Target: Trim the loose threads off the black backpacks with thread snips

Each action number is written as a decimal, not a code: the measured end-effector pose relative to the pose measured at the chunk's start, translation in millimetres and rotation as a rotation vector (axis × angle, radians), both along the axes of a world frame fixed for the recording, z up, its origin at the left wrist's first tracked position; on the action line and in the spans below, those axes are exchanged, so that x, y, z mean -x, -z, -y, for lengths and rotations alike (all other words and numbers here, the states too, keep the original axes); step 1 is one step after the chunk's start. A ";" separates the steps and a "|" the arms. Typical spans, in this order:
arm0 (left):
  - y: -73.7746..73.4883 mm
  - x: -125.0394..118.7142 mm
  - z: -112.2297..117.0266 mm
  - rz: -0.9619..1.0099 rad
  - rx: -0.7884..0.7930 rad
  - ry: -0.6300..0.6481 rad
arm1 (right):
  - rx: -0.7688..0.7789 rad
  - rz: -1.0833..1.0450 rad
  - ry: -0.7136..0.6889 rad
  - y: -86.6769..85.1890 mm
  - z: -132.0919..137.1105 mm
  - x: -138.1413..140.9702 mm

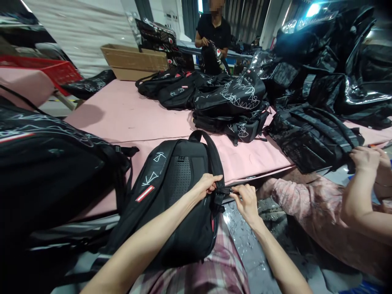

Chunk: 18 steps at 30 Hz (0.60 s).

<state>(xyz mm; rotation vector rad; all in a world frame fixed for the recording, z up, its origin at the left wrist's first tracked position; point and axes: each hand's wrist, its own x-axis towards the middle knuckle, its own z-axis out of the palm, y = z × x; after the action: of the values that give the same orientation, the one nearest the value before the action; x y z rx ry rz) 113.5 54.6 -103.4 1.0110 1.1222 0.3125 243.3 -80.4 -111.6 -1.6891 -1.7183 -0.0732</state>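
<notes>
Backpack [181, 173], black with white markings, lies across the near edge of the pink table [101, 110], its lower end over the wearer's plaid clothing [228, 261]. Left hand [207, 185] is curled closed at the lower end of its shoulder strap [216, 157]. Right hand [246, 198] pinches dark webbing [227, 190] between thumb and fingers. Piled backpacks [241, 94] lie beyond; a cardboard box [131, 61] stands at far left.

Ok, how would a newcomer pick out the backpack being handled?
Find the pink table, then its near edge. There, in the picture's lower middle, is a black backpack, with the left hand and right hand at its strap. Unlike its neighbours, it shows a perforated back panel.
</notes>
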 end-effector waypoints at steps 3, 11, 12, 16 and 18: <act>0.4 -1.5 1.2 0.011 -0.001 -0.003 | -0.021 0.054 -0.004 -1.9 -0.7 4.2; 1.8 0.2 1.4 0.035 -0.002 -0.006 | 0.003 -0.206 0.042 1.6 -3.7 5.3; 2.3 1.1 1.2 0.042 0.001 -0.006 | 0.015 -0.364 0.065 2.0 -4.2 3.6; -1.8 2.4 6.2 0.065 -0.022 -0.004 | 0.068 -0.779 0.061 -3.5 -8.6 6.4; -6.7 1.7 11.4 0.069 -0.067 -0.003 | 0.094 -0.697 0.006 -7.3 -12.6 17.0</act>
<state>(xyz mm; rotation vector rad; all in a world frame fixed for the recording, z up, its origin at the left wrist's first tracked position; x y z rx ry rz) 111.9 43.2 -96.7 1.0503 1.0569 0.3871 226.3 -67.8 -104.3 -1.5316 -1.1977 0.5397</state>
